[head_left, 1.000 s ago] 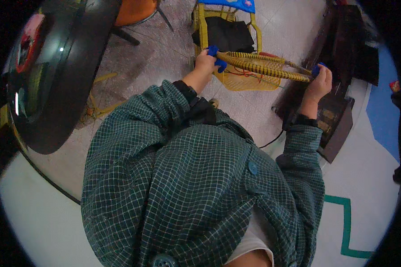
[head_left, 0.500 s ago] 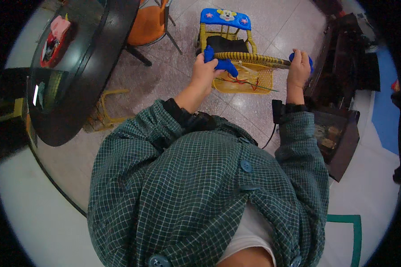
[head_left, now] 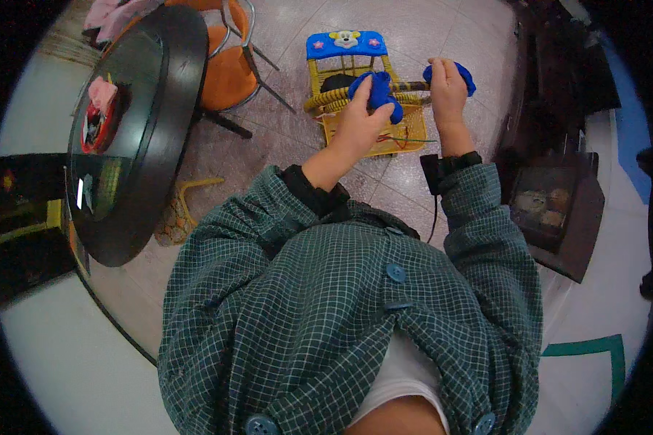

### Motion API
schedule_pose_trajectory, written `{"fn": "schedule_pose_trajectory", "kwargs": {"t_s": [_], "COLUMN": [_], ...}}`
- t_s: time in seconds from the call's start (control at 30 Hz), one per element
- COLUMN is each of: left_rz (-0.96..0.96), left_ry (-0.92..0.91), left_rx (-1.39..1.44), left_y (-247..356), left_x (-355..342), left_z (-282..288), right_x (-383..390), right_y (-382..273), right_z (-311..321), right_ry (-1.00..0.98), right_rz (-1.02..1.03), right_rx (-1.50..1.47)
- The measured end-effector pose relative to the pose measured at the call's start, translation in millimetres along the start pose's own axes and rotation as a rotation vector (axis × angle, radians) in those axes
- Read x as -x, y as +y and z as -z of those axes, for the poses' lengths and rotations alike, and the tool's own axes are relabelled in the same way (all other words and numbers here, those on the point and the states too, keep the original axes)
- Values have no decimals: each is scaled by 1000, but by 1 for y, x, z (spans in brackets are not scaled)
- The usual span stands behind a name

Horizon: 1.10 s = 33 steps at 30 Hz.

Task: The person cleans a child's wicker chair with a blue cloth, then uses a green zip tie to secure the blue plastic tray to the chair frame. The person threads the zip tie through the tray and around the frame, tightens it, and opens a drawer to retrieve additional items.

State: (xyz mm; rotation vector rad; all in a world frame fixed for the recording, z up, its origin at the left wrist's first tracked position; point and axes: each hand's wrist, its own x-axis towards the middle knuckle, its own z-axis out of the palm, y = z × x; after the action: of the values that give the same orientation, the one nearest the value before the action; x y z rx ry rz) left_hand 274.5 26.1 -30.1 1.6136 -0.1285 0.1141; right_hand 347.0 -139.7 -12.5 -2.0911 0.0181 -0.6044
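My left hand is closed on a lobed blue piece at the near side of a curved yellow-and-black wrapped bar. My right hand grips the bar's right end, fingers curled over another blue piece. Both are held over a small yellow woven-style chair with a blue front panel bearing a cartoon animal face. Dark cloth lies in the chair. Below the bar are a yellow perforated panel and thin red and green strands, partly hidden by my left hand.
An oval black glass-topped table at left holds a red container. Orange chairs stand beside it; a yellow frame lies on the floor below. Dark furniture lines the right. A black cord hangs by my right wrist.
Both hands appear higher in the view; my left has moved right and my right leftward, carrying the bar over the chair. The view has shifted, showing more of the table and orange chairs.
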Motion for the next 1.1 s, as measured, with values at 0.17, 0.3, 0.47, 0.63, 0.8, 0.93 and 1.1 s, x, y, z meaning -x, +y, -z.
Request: {"fn": "schedule_pose_trajectory", "kwargs": {"t_s": [0.17, 0.3, 0.47, 0.63, 0.8, 0.93, 1.1], "left_rz": [137, 39, 33, -105, 315, 530, 897], "left_ry": [-163, -216, -312, -474, -408, -372, -498], "left_rx": [-289, -545, -670, -463, 114, 121, 533], "left_y": [19, 33, 29, -2, -27, -27, -23], "left_x": [-16, -26, -22, -4, 6, 4, 19], "left_z": [-37, -63, -73, -64, -48, -38, -42], "right_x": [-2, -6, -11, -1, 39, 64, 114], "right_y": [2, 5, 14, 32, 45, 37, 13], "right_z": [1, 2, 16, 55, 91, 104, 97], "right_ry": [-48, -54, 47, 130, 46, 25, -246], "right_rz": [-67, -92, -286, -662, -855, -928, -615], "right_rx": [-157, -272, -597, -1420, -1559, -1449, -1067]}}
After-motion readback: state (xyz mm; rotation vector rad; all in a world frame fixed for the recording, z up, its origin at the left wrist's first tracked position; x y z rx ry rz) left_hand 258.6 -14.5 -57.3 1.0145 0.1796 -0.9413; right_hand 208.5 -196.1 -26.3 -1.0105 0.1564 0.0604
